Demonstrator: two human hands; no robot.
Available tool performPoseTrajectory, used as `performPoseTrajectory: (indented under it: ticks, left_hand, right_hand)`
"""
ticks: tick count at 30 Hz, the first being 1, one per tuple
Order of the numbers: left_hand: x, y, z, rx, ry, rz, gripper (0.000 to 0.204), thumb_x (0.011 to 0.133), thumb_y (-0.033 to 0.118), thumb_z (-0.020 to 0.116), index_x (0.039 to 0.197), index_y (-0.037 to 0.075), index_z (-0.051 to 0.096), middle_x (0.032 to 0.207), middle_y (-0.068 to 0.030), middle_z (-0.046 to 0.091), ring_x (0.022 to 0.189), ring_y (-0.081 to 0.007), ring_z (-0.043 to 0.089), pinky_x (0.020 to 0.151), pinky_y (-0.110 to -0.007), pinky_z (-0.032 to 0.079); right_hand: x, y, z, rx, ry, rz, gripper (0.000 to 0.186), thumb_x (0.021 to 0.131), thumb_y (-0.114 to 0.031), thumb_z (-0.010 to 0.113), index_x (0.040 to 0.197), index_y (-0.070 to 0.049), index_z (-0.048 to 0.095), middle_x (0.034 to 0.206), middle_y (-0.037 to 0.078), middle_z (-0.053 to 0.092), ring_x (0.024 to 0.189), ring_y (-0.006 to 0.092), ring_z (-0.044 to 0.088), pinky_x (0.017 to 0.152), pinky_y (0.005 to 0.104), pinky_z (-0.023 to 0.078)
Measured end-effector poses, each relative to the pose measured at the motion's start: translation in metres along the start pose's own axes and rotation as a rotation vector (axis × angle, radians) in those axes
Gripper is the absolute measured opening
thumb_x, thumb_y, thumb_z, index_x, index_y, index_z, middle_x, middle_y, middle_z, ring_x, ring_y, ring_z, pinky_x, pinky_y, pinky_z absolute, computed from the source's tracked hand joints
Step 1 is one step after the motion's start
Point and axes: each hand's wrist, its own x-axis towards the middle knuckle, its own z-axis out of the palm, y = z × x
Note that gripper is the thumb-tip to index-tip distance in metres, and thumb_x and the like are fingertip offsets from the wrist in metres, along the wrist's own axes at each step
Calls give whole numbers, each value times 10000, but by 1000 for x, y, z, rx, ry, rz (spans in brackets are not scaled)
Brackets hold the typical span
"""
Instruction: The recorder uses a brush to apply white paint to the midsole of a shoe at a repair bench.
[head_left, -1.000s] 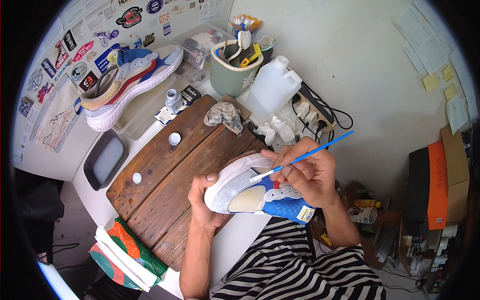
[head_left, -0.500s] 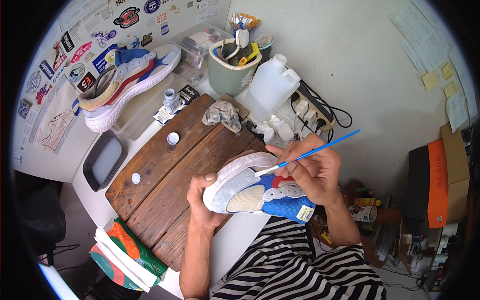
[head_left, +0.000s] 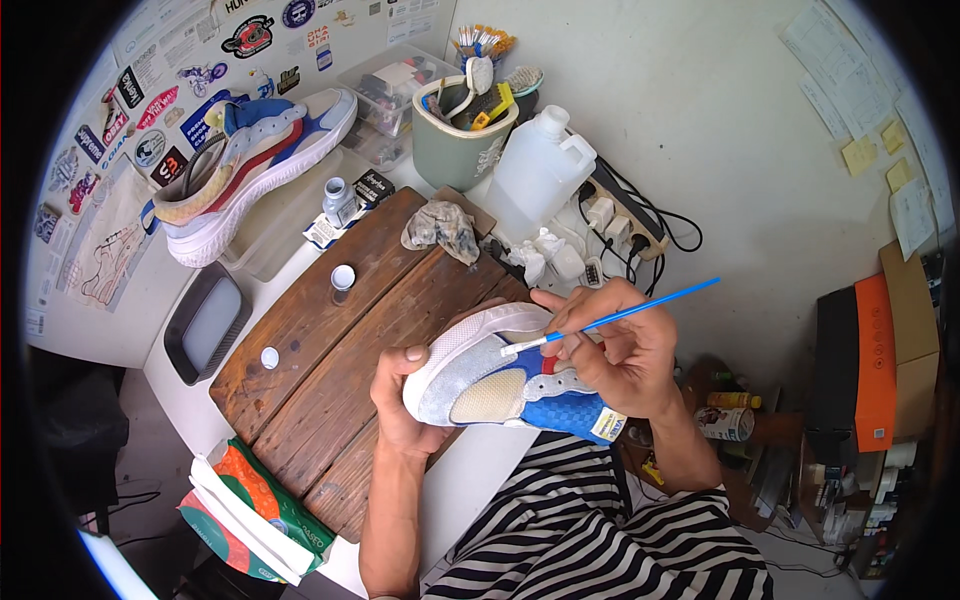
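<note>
My left hand (head_left: pixel 405 400) is closed around the toe end of a sneaker (head_left: pixel 490 395), thumb on the white sole. The shoe lies tilted on its side above the wooden board's near edge, showing grey, cream, blue and red panels. Between the fingertips of my right hand (head_left: pixel 625 345) is a thin blue paintbrush (head_left: pixel 640 312), its handle pointing up to the right. The pale bristles are at the grey panel near the sole; whether they touch it I cannot tell. A small jar with white contents (head_left: pixel 343 277) and a round white cap (head_left: pixel 270 358) rest on the board.
The wooden board (head_left: pixel 290 400) lies on a white table. Behind it are a crumpled rag (head_left: pixel 442 232), an uncapped bottle (head_left: pixel 340 203), a green bucket of tools (head_left: pixel 450 155) and a translucent jug (head_left: pixel 540 175). A matching sneaker (head_left: pixel 250 170) stands back left; a tissue pack (head_left: pixel 265 500) lies front left.
The brush has tipped flatter, its bristle end shifting slightly left along the grey panel. My left hand keeps its hold on the sneaker. The whole view has moved a little.
</note>
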Motion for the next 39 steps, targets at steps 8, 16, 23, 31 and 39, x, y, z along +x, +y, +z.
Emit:
performPoseTrajectory:
  ticks: [8, 16, 23, 31, 39]
  left_hand:
    - [-2, 3, 5, 32, 2, 14, 753, 788, 535, 517, 1226, -69, 623, 1080, -226, 706, 908, -350, 690, 757, -438, 583]
    - [-1, 1, 4, -14, -7, 6, 769, 785, 536, 518, 1247, -72, 613, 1115, -236, 699, 932, -358, 689, 775, -442, 583]
    - [-1, 0, 2, -16, -6, 15, 756, 798, 533, 514, 1246, -68, 613, 1125, -234, 697, 945, -359, 690, 790, -446, 584]
    - [1, 0, -3, -24, -21, 23, 734, 808, 526, 510, 1221, -71, 619, 1097, -226, 704, 907, -347, 697, 766, -439, 591]
    - [0, 0, 3, -7, 41, 44, 727, 809, 528, 502, 1204, -69, 627, 1058, -230, 706, 853, -333, 693, 640, -409, 578]
  right_hand:
    - [-4, 3, 2, 59, 105, 7, 173, 861, 130, 606, 1009, 44, 628, 900, 74, 646, 838, 159, 706, 1088, 462, 475]
    - [2, -2, 7, 37, 26, -4, 166, 856, 107, 614, 1001, 29, 629, 930, 78, 662, 833, 165, 704, 1099, 487, 458]
    - [-6, -1, 1, -10, 89, 6, 175, 845, 104, 628, 998, 20, 634, 897, 72, 668, 834, 153, 695, 1100, 515, 450]
    - [0, -6, 5, -85, 1, -30, 138, 883, 78, 618, 1005, 16, 601, 843, 86, 681, 823, 174, 700, 1083, 563, 447]
    - [-3, -7, 2, -63, 79, -22, 139, 847, 68, 655, 973, 12, 640, 887, 60, 684, 799, 148, 703, 1079, 521, 470]
